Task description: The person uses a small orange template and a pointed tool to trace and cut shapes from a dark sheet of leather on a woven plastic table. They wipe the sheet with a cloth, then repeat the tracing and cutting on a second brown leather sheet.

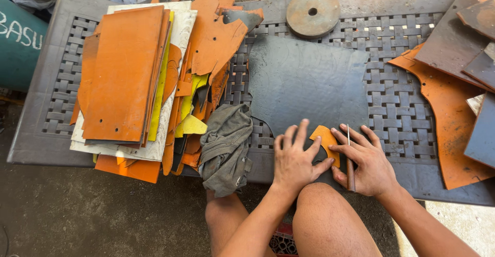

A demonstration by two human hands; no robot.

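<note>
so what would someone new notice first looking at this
Probably the two hands at the bottom centre: the left hand presses a small curved orange piece flat on a dark grey sheet, while the right hand holds a thin tool beside it. Next, the big stack of orange sheets on the left of the woven plastic table, with a round rusty disc at the far edge.
</note>
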